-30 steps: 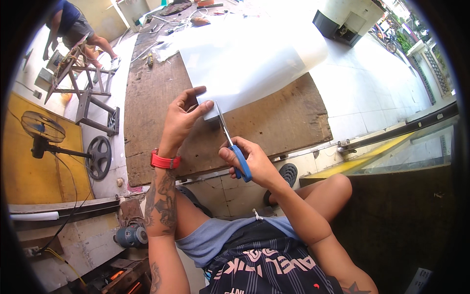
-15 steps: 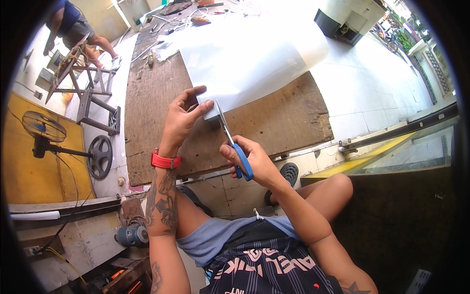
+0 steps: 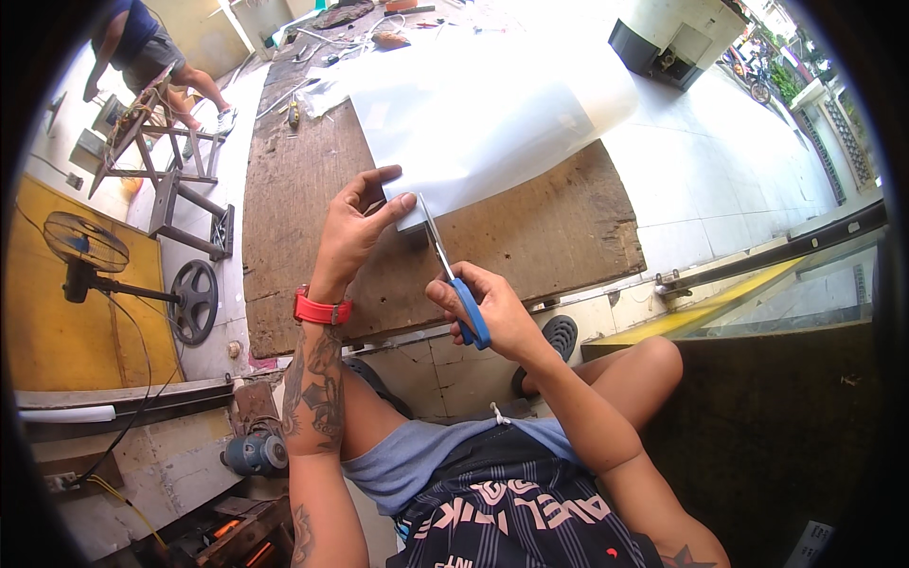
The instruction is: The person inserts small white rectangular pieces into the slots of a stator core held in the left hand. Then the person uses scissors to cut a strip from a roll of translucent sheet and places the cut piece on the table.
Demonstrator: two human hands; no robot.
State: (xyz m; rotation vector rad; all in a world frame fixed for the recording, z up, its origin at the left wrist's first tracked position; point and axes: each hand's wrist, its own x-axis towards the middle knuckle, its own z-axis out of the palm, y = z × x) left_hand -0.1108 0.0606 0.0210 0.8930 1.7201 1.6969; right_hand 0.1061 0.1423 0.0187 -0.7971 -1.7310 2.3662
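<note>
The left hand [image 3: 355,227] is pinching the near corner of a large white sheet [image 3: 483,114], its thumb and fingers closed together on that edge; a red wristband [image 3: 322,310] is sitting on the wrist below it. The right hand [image 3: 488,312] is wrapping its grip tight around the blue handles of a pair of scissors [image 3: 453,275]; the blades are pointing away from the person and are meeting the sheet's near edge just beside the left thumb (whether the blades are apart or together is too fine to tell here).

The sheet is lying on a worn wooden board [image 3: 549,227], which is serving as the surface; the sheet's far part is curling up and spreading past the board's right edge over the pale tiled floor [image 3: 720,161]. The board's near edge is running just in front of both hands, ragged at its right corner; a bare strip of wood is showing between the sheet's near edge and that rim, and a wider bare band is lying to the left of the left hand.

Well to the left, a floor fan [image 3: 85,251] is standing by a yellow wall; another person [image 3: 142,47] is bending over a small metal stool [image 3: 161,170] at the far left, well apart from the hands.
</note>
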